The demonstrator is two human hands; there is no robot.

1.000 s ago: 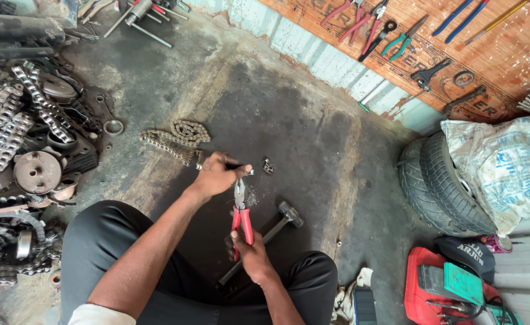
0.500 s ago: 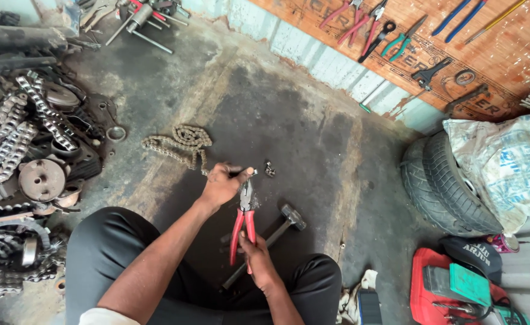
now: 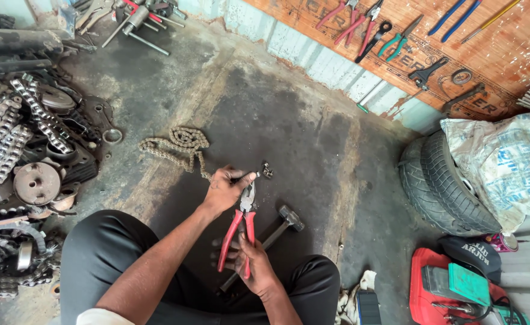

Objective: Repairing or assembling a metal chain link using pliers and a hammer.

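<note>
Our left hand (image 3: 224, 189) pinches the end of a rusty chain (image 3: 177, 145), which trails toward 10 o'clock across the concrete floor (image 3: 289, 120). Our right hand (image 3: 254, 265) is closed around the red handles of the pliers (image 3: 241, 224), their nose meeting the chain end at the left fingers. A hammer (image 3: 277, 227) lies at 3 o'clock of the pliers; small link pieces (image 3: 267, 170) sit at 1 o'clock.

Chain (image 3: 177, 146) on floor (image 3: 289, 120) ahead; hammer (image 3: 271, 236) right of pliers (image 3: 241, 232); tyres (image 3: 436, 183) far right; scrap parts (image 3: 30, 156) left.
</note>
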